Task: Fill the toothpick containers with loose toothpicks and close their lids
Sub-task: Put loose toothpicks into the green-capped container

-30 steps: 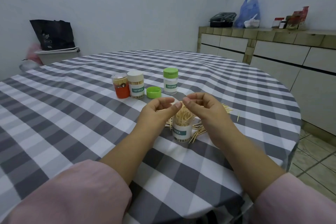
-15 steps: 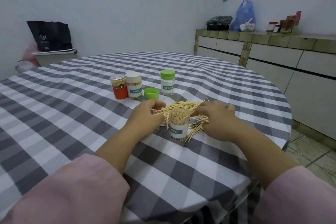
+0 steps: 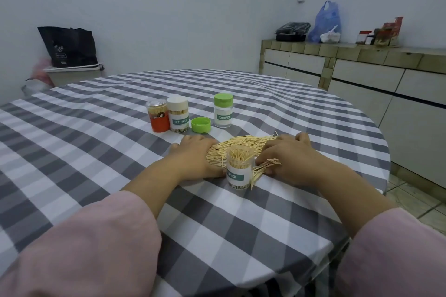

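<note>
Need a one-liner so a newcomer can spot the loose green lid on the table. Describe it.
Start at the round table with the grey-and-white checked cloth and find the row of small jars past the hands. The loose green lid lies on the cloth between the white-capped TOOTHPICK jar and the green-capped jar. It alone is low and flat, a bare cap on no jar.

The grey and white checked cloth [image 3: 96, 152] on the bench looks soft and matt. The thin wooden toothpicks [image 3: 241, 146] look pale and dry. The clear plastic jar [image 3: 238, 171] and green plastic lid [image 3: 201, 124] look smooth and shiny.
</note>
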